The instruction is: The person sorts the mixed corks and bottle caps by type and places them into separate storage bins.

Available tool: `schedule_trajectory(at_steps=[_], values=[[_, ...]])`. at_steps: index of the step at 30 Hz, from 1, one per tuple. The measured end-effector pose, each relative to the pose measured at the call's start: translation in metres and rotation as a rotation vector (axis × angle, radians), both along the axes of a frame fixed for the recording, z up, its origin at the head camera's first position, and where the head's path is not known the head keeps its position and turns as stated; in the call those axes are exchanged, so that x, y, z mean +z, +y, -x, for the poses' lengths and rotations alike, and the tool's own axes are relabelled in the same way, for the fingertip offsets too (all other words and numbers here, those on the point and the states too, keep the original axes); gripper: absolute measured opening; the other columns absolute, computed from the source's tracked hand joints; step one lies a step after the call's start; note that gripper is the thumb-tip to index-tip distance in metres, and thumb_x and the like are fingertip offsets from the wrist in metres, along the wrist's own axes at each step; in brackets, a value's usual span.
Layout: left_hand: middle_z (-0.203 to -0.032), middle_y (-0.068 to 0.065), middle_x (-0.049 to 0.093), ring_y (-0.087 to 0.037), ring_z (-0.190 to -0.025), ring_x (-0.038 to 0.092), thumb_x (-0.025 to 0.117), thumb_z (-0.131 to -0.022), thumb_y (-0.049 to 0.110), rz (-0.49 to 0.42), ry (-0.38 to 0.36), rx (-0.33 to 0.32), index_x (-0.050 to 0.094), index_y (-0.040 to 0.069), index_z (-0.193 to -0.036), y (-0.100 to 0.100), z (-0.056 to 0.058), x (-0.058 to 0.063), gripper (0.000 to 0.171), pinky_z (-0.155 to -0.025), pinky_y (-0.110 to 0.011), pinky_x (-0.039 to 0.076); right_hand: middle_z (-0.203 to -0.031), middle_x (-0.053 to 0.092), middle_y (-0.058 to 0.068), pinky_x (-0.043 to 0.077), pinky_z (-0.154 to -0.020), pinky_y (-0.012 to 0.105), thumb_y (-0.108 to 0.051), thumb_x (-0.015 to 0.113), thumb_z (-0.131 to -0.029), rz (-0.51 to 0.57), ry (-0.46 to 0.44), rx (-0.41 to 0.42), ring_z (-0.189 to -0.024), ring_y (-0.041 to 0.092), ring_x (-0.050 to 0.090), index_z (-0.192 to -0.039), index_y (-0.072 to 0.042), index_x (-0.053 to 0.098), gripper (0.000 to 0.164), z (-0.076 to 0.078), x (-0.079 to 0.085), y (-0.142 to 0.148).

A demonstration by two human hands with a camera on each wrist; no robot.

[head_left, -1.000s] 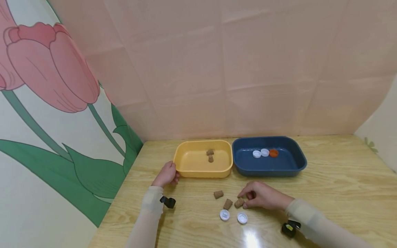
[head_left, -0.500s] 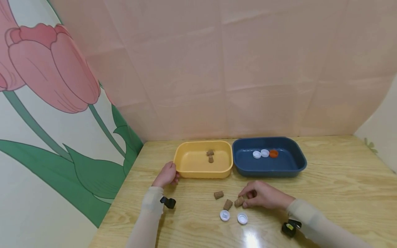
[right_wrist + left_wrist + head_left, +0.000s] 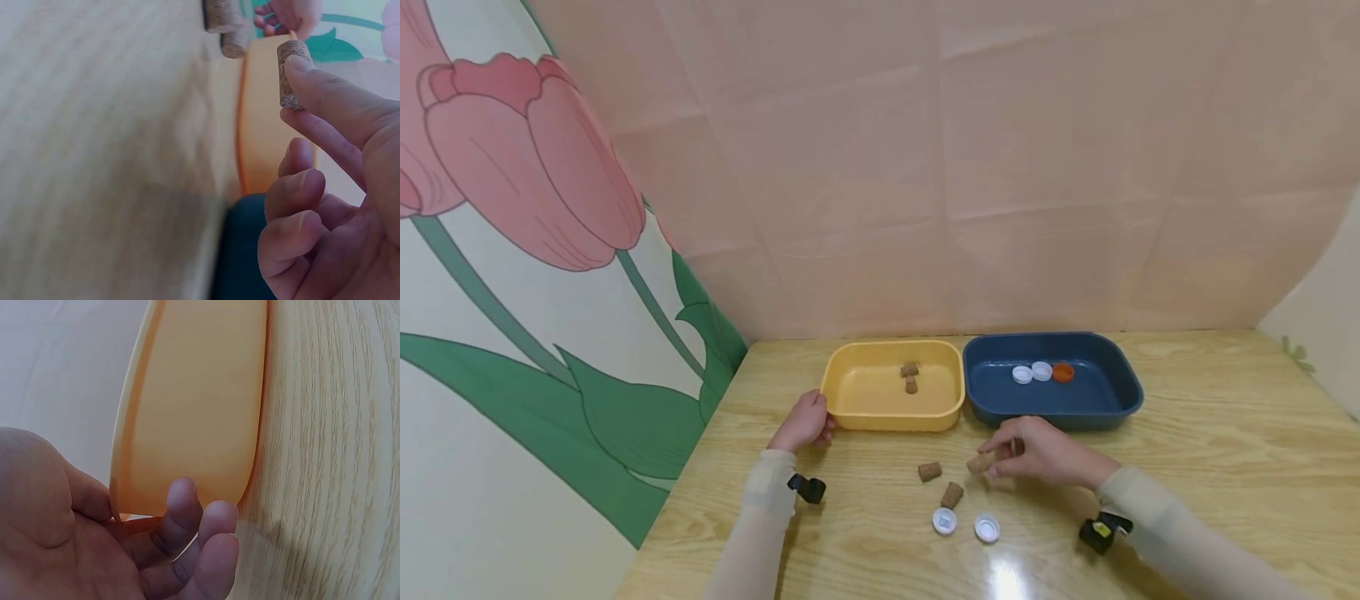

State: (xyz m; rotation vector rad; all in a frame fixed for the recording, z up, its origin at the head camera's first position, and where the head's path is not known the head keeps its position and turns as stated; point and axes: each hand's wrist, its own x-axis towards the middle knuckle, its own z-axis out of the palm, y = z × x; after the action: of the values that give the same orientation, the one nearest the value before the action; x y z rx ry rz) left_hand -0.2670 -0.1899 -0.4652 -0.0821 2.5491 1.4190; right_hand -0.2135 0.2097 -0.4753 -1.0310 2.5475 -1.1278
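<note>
Between thumb and index finger my right hand (image 3: 1048,454) pinches a brown cork (image 3: 286,81), lifted just above the table in front of the blue tray (image 3: 1052,418). Its other fingers are loosely curled. My left hand (image 3: 803,423) grips the near left corner of the yellow tray (image 3: 200,406), thumb at the rim and fingers against the outer wall. A few corks (image 3: 910,369) lie inside that tray. Two more, a cork (image 3: 929,472) and a slanted cork (image 3: 952,495), lie on the table to the left of my right hand.
White caps (image 3: 1022,375) and an orange cap (image 3: 1063,372) lie in the blue tray, which stands beside the yellow one. Nearer on the wooden table (image 3: 1210,433) are a white cap (image 3: 944,522) and another white cap (image 3: 987,528). A pink sheet (image 3: 1000,208) hangs behind.
My right hand has lifted the cork off the table and moved it slightly away from me, toward the trays. My left hand stays at the yellow tray's corner.
</note>
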Motion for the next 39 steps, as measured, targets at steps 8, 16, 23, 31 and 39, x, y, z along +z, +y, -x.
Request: schedule_trajectory(at_steps=[8,16,23,31,39], values=[[-0.083,-0.012,0.057,-0.025,-0.064,0.058,0.024,-0.109,0.020,0.002,-0.001,-0.020,0.053,-0.004,-0.116,-0.002,0.002,0.000,0.038,-0.061,-0.038,0.055,-0.078,0.061,-0.010,0.048,-0.061,0.023,-0.033,0.078,-0.087,-0.009,0.014,-0.036,-0.070,0.005,0.053,-0.107,-0.023,0.077,0.023,0.006,0.013,-0.001],[-0.080,-0.010,0.057,-0.026,-0.065,0.059,0.026,-0.108,0.021,0.035,-0.007,-0.031,0.055,-0.002,-0.111,-0.004,0.002,0.006,0.037,-0.061,-0.038,0.056,-0.077,0.059,-0.009,0.045,-0.060,0.023,-0.033,0.078,-0.087,-0.021,0.012,-0.053,-0.071,0.007,0.052,-0.109,-0.023,0.076,0.024,0.011,0.024,-0.007],[-0.086,-0.017,0.062,-0.023,-0.066,0.057,0.030,-0.106,0.020,0.085,-0.018,-0.049,0.055,-0.005,-0.111,-0.005,0.000,0.015,0.036,-0.059,-0.033,0.051,-0.076,0.058,-0.008,0.043,-0.057,0.023,-0.033,0.078,-0.087,-0.025,0.032,-0.064,-0.065,0.007,0.051,-0.109,-0.020,0.076,0.025,0.019,0.035,-0.014],[-0.112,-0.023,0.062,-0.037,-0.086,0.065,0.039,-0.104,0.023,0.144,0.005,-0.039,0.038,0.001,-0.148,-0.007,-0.001,0.029,0.049,-0.066,-0.040,0.056,-0.075,0.058,-0.007,0.041,-0.058,0.024,-0.034,0.077,-0.088,-0.051,0.035,-0.104,-0.066,0.012,0.050,-0.111,-0.020,0.076,0.026,0.033,0.053,-0.029],[-0.108,-0.016,0.062,-0.026,-0.079,0.062,0.061,-0.099,0.027,0.243,0.032,-0.134,0.034,0.006,-0.153,-0.010,-0.003,0.038,0.063,-0.069,-0.042,0.055,-0.073,0.058,-0.005,0.042,-0.059,0.027,-0.033,0.077,-0.088,-0.095,0.056,-0.134,-0.066,0.013,0.050,-0.111,-0.015,0.076,0.029,0.054,0.067,-0.049]])
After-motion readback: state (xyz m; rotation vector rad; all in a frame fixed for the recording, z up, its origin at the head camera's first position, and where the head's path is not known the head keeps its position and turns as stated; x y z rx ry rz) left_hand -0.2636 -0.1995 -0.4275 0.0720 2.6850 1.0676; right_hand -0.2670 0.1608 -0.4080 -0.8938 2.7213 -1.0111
